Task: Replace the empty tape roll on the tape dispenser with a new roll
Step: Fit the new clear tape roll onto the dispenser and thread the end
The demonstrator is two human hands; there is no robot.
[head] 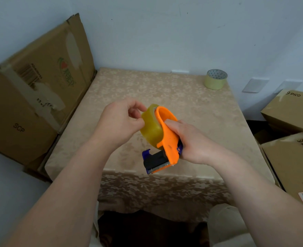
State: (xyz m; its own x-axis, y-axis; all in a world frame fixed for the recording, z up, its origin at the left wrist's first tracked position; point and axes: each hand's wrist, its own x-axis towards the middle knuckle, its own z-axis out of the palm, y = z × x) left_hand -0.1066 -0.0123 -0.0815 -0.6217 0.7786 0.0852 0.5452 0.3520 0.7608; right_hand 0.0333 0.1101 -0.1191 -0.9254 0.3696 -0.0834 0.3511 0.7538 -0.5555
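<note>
My right hand (191, 139) grips the orange tape dispenser (166, 138) above the table (200, 111) — left hand (118, 120) pinches the yellow tape roll (149, 125) seated on it; second roll (215, 79) at the table's far corner.

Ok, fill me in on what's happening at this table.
A person is loading an orange tape dispenser, held above the table in the right hand. A full yellowish tape roll already sits on it. The left hand pinches at the roll's edge. Another tape roll stands at the table's far right corner.
</note>
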